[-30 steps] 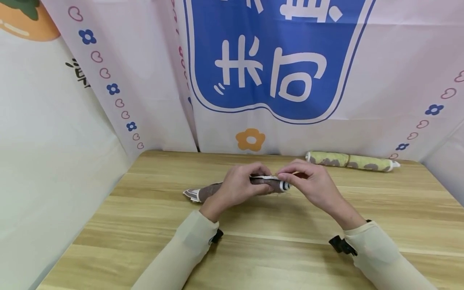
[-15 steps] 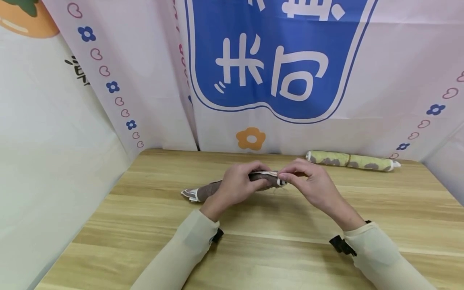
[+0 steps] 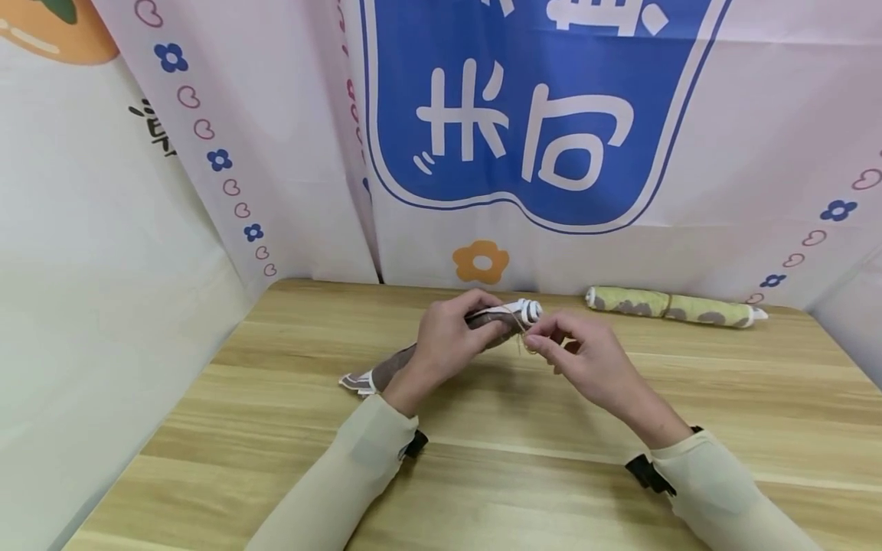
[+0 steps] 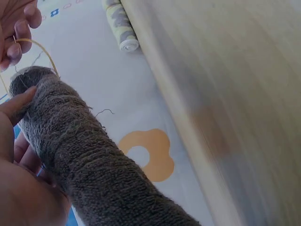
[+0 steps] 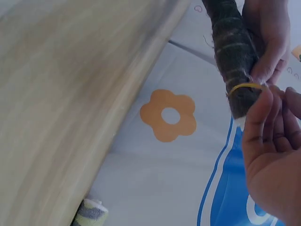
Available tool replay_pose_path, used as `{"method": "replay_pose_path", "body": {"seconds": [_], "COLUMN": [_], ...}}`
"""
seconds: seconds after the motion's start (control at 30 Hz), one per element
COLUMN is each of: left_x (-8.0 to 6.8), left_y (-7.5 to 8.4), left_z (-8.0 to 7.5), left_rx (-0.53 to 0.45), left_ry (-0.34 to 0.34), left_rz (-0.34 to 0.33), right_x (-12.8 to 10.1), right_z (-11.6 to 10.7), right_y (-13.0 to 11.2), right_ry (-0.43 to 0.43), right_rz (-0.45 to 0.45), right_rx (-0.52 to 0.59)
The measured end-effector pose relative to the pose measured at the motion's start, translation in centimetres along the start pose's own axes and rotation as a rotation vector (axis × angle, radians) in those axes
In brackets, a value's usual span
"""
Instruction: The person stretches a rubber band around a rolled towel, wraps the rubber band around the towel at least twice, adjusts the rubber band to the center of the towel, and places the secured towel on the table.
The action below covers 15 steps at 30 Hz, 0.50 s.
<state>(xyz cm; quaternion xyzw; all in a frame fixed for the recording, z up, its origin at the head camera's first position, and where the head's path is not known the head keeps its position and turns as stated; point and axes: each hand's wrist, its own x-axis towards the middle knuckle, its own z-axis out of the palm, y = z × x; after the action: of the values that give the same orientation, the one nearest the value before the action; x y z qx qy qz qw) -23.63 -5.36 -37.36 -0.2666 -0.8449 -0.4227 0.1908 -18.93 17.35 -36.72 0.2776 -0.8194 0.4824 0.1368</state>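
Rolled towel [image 3: 441,344], wrist views show yellow band [image 5: 244,87]

A light wooden tabletop [image 3: 482,490] carried a rolled green patterned towel [image 3: 671,307] near its far right corner, lying along the far edge.

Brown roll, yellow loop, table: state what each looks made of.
Brown roll: fuzzy terry-like cloth, matte, with loose fibres showing.
Yellow loop: probably a rubber band; thin, smooth, stretched over the roll's end.
Table: wood-grain surface, light sheen; possibly laminate rather than solid wood.
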Motion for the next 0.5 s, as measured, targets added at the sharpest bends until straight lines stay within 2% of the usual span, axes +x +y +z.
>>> {"method": "replay_pose_path", "body": {"seconds": [0.13, 0.23, 0.37, 0.5], "left_x": [0.2, 0.3, 0.3, 0.2], "left_y": [0.2, 0.4, 0.5, 0.6], "left_z": [0.0, 0.0, 0.1, 0.1], "left_rx": [-0.042, -0.074, -0.089, -0.110], "left_ry": [0.032, 0.053, 0.064, 0.065], "left_rz": [-0.035, -0.033, -0.031, -0.060], "right_x": [-0.1, -0.2, -0.3, -0.5], "right_z": [0.6, 0.9, 1.3, 1.7], "right_y": [0.1, 0.2, 0.1, 0.0], "right_ry": [-0.025, -0.035, -0.046, -0.054], "right_rz": [0.023, 0.028, 0.008, -0.021], "right_rx": [0.015, 0.024, 0.025, 0.009]}}
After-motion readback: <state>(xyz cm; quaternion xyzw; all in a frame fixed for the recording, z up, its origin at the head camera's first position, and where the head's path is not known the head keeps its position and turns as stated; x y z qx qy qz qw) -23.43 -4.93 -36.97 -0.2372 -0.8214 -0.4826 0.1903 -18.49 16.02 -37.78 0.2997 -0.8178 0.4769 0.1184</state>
